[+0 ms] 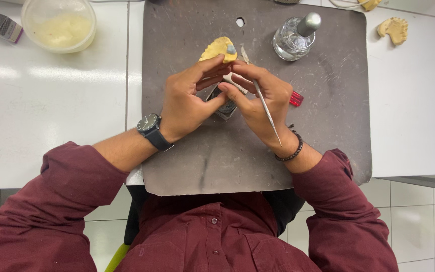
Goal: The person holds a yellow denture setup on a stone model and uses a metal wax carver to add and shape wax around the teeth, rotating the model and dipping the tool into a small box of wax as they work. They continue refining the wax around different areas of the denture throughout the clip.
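Setting: a white tiled worktop (51,126) with a scuffed grey work mat (328,131) laid across it, seen from above.
Worker: a person in a dark red shirt (217,236) sits at the near edge, both forearms resting on the mat.
Left hand: the left hand (187,100), with a black wristwatch (149,126) at the wrist, has its fingers closed in a pinch on a yellow dental cast (219,49), holding it just above the mat at mid-table; a small grey patch shows on the cast.
Right hand: the right hand (263,100), a dark bead bracelet (293,151) at the wrist, is closed around a thin metal carving tool (267,108) that runs along the palm, its tip lying close to the cast.
Between the hands: a small dark object (225,107) lies half hidden under the fingers; what it is cannot be told.
Beside the right hand: a small red piece (296,98).
Farther back: a glass spirit lamp (294,38) with a metal cap on the mat, a lidded plastic tub (59,25) at far left, and a second yellow cast (393,29) at far right.
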`<action>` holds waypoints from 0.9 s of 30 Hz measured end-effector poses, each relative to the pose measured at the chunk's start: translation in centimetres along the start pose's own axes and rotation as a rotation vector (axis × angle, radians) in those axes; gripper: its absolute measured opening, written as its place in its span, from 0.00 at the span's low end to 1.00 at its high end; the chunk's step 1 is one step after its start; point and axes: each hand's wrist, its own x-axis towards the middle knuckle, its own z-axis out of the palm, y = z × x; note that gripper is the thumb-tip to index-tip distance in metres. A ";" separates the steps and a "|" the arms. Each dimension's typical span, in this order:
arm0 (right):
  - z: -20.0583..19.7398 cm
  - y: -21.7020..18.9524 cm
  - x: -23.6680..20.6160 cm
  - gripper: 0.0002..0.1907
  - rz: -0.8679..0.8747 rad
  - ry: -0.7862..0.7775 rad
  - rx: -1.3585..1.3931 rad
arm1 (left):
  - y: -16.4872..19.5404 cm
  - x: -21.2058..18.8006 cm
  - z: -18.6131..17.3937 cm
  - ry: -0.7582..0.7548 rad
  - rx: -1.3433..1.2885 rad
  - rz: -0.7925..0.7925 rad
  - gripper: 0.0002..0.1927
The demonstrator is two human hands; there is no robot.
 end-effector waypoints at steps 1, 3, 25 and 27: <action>0.0 0.2 -0.1 0.16 0.004 0.013 0.017 | -0.1 0.0 0.0 0.002 0.052 0.003 0.31; 0.1 0.7 -0.2 0.15 0.008 0.041 0.055 | -0.2 -0.1 -0.2 0.004 0.160 0.012 0.28; -2.8 2.4 1.0 0.05 0.260 0.071 0.519 | 1.1 1.2 -1.7 0.075 0.231 -0.011 0.18; -2.6 2.3 0.8 0.05 0.192 0.043 0.399 | 1.0 1.7 -2.0 0.124 -0.090 -0.027 0.27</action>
